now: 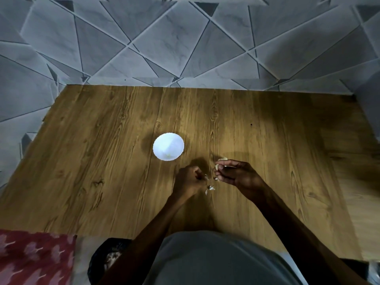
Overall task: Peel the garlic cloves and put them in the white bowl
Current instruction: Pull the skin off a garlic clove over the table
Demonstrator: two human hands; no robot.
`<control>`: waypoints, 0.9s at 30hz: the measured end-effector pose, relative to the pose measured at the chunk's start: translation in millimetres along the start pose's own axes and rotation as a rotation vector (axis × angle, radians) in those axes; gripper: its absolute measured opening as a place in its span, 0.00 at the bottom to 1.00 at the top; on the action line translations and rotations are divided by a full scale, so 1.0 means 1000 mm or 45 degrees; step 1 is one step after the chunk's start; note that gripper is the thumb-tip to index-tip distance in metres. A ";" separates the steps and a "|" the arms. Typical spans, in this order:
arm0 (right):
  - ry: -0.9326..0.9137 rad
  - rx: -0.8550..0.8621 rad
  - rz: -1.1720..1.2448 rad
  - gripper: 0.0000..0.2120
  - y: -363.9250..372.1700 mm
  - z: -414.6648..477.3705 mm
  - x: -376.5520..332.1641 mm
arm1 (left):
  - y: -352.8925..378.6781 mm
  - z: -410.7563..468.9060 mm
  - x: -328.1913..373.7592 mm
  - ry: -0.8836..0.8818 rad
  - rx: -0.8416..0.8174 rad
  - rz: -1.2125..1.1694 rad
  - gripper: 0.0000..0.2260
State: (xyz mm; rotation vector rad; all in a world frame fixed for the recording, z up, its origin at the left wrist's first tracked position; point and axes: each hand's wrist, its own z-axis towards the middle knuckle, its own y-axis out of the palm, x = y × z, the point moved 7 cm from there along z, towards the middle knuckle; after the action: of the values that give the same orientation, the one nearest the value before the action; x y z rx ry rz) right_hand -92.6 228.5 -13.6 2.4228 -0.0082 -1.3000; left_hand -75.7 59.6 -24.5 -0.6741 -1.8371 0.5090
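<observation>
The white bowl [168,146] stands on the wooden table [102,161], with a small pale piece low inside it. Just right of the bowl and nearer me, my right hand [234,172] pinches a garlic clove [217,166] at its fingertips. Another clove [222,159] lies on the table just beyond that hand. My left hand [190,181] is curled, its fingertips pinching what looks like a scrap of peel [206,177]. Bits of loose garlic skin [211,188] lie on the table between and below the hands.
The table's far edge meets a grey patterned floor [185,48]. A red patterned cloth [35,258] lies at the near left, a dark round container [107,258] beside it near the table's front edge. My grey shirt fills the bottom centre.
</observation>
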 end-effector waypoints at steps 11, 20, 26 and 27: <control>0.022 -0.057 0.050 0.17 -0.005 0.003 0.007 | 0.001 0.001 0.010 0.183 0.047 -0.020 0.02; -0.059 -0.046 -0.030 0.12 -0.008 0.002 0.006 | -0.002 -0.006 0.020 0.212 0.042 -0.274 0.03; -0.173 -0.069 -0.125 0.13 -0.007 -0.003 0.001 | -0.003 -0.011 0.027 0.174 0.053 -0.570 0.05; -0.191 -0.080 -0.126 0.13 -0.006 -0.005 0.000 | -0.002 -0.011 0.028 0.157 0.043 -0.621 0.05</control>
State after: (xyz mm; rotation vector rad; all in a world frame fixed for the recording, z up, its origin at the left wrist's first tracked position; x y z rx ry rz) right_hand -89.8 235.5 -12.9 2.2941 0.1114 -1.5000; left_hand -73.3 77.0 0.5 -0.2116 -1.7900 0.1707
